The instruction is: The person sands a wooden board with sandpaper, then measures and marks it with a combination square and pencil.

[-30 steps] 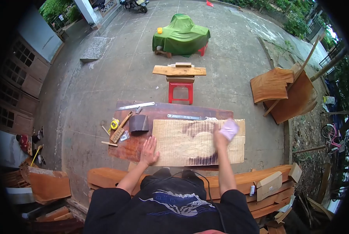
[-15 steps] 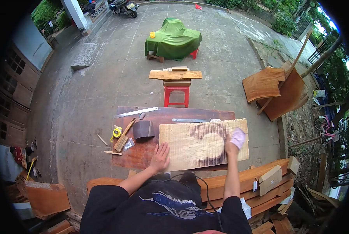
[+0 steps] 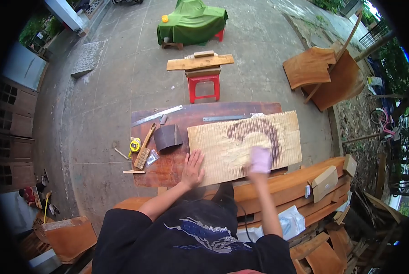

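Note:
A pale wooden board (image 3: 204, 150) with a ridged surface and a dark, burnt-looking curved patch lies tilted on a reddish-brown tabletop (image 3: 168, 179). My left hand (image 3: 193, 170) rests flat with fingers spread at the board's left edge. Over the lower middle of the board, my right hand (image 3: 258, 177) is closed on a pale lilac cloth (image 3: 260, 158), smeared by motion; its fingers are mostly covered by it. Left of the board stand a dark curved abrasive belt (image 3: 168, 137), a wooden-handled brush (image 3: 142, 155) and a yellow tape measure (image 3: 135, 145).
Two metal rulers (image 3: 158, 115) lie along the tabletop's far side. Beyond it, a red stool (image 3: 204, 87) carries a plank (image 3: 200, 62). Stacked timber (image 3: 282, 187) runs close to my right side. A green-draped object (image 3: 193, 23) stands farther off.
My right hand has swept the cloth left and toward me across the board. The board has turned slightly, its right end farther from me. The camera view has tipped down.

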The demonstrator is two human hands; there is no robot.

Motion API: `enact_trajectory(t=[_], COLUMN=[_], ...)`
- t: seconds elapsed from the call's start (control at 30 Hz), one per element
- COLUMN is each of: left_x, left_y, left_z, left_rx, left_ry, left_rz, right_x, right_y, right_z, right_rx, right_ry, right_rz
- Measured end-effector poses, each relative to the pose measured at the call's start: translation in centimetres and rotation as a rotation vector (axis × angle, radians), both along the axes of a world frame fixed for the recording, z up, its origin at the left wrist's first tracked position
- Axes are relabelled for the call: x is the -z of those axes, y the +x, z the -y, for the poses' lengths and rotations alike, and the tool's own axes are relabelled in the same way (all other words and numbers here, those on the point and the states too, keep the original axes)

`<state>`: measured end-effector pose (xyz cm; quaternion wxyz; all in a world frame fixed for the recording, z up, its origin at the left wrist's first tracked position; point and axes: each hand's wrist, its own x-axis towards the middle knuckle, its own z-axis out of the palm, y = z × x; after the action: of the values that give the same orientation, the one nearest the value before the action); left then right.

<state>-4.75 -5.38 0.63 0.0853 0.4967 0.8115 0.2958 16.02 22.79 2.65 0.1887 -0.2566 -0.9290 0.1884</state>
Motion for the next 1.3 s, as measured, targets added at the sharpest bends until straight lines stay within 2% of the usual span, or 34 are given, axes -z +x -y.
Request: enact_trajectory(t=[0.03,0.07,0.13,0.2,0.27,0.33,0.4,0.5,0.53,0.57,0.6,0.63,0.73,0.8,0.83,0.9,0.97,1.07,1.13,1.23,1.27,1.3], left_x=[0.0,0.1,0.3,0.2,0.3,0.6,0.6,0.7,0.7,0.7,0.7,0.8,0.9,0.7,0.7,0.7,0.7,0.9,0.7,0.7,1.1,1.2], left_y=[0.0,0.0,-0.3,0.0,0.0,0.1,0.0,0.0,0.1,0.1,0.2,0.1,-0.1,0.1,0.1,0.0,0.1,-0.1,0.2,0.2,0.2,0.4], left_z=[0.0,0.1,-0.3,0.0,-0.2,0.0,0.1,0.1,0.0,-0.1,0.0,0.1,0.1,0.0,0.1,0.1,0.1,0.0,0.3,0.5,0.6,0.9], left_rx=[-0.002,0.0,-0.007,-0.008,-0.017,-0.019,-0.013,-0.018,-0.02,-0.023,-0.026,-0.024,-0.026,-0.032,-0.029,-0.026,-0.009,-0.009,-0.03,-0.079,-0.119,-0.156], left_ry=[0.006,0.009,0.013,0.001,0.021,0.025,0.029,0.034,0.035,0.037,0.038,0.039,0.046,0.031,0.032,0.037,0.034,0.028,0.036,0.05,0.054,0.058], left_rz=[0.001,0.006,0.009,0.008,0.02,0.021,0.022,0.02,0.025,0.028,0.027,0.024,0.014,0.027,0.026,0.02,0.022,-0.002,0.007,0.012,0.009,0.01], right_x=[3.6,4.7,5.3,4.8,3.3,1.8,-2.2,-2.9,-1.3,1.9,4.5,3.2,2.7,3.6,2.5,-1.6,-1.7,1.4,1.8,4.9,5.1,2.7], right_y=[2.7,4.8,7.2,3.9,0.3,-2.7,-3.8,-1.2,0.9,3.7,7.4,9.5,7.9,3.4,1.2,-3.6,-6.2,-10.6,-13.8,-18.6,-19.0,-19.2], right_z=[-4.6,-8.3,-12.7,-9.4,-2.9,5.8,11.6,5.1,1.9,-4.0,-8.7,-11.9,-11.1,-4.2,-0.5,7.4,11.6,6.9,3.3,1.4,2.5,5.3], right_rx=[0.188,0.412,0.654,0.824,0.525,0.188,-0.165,-0.264,0.014,0.185,0.344,0.504,0.431,0.406,0.224,-0.077,-0.383,-0.465,-0.161,0.061,-0.056,-0.17], right_ry=[0.098,0.057,-0.221,-0.077,0.075,0.083,-0.135,-0.277,0.096,0.198,-0.001,-0.304,-0.042,0.203,0.102,-0.148,-0.159,-0.11,-0.311,-0.066,-0.012,0.041], right_rz=[0.106,0.167,0.1,0.224,0.321,0.247,0.17,0.144,0.114,0.078,0.11,0.254,0.23,0.216,0.091,0.056,0.019,0.099,0.158,0.031,-0.003,-0.033])
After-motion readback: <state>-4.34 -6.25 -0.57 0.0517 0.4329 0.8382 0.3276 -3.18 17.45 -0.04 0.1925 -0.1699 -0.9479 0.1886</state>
